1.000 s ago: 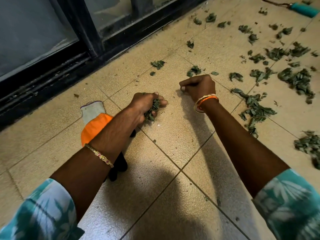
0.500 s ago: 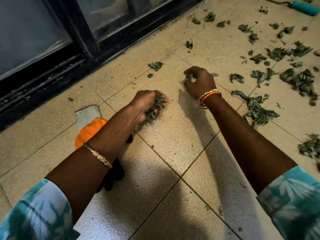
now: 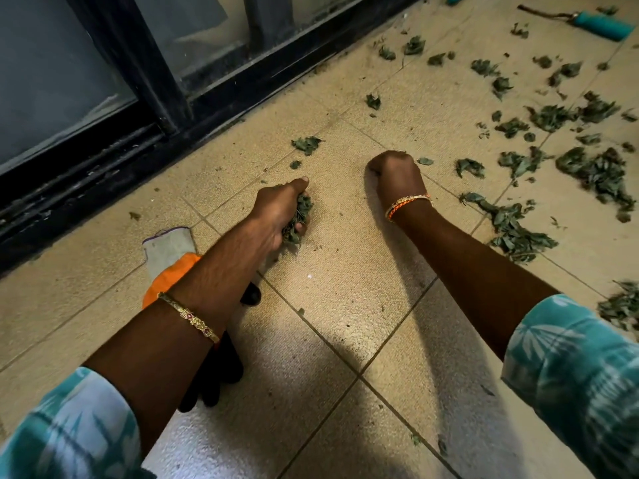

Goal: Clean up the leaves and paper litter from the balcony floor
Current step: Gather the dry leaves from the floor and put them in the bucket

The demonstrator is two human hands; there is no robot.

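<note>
Crouching over a tiled balcony floor (image 3: pixel 345 340), a person in patterned teal sleeves reaches both bare arms forward, gathering fallen leaves by hand. Nearest, under the left forearm, lies a work glove (image 3: pixel 169 250) with an orange body, pale cuff and dark fingers, unused on the tiles. Beyond it, the left hand (image 3: pixel 280 209) has its fingers curled round a clump of green leaves (image 3: pixel 299 219), held low against the floor. To its right, the right hand (image 3: pixel 397 178) is a closed fist, knuckles up, pressed toward the tile; whether it holds a leaf cannot be told. A few single leaves (image 3: pixel 306 144) lie just past both hands, near a dark sliding door track (image 3: pixel 207 108). Farther right, bigger scattered leaves (image 3: pixel 598 174) cover the tiles, and at the far edge lies a teal-handled tool (image 3: pixel 601 24). No paper litter shows. The step in hand seems to be hand-collecting, early on, with most leaves left. The next move likely calls for reaching right while keeping the full hand tight.
</note>
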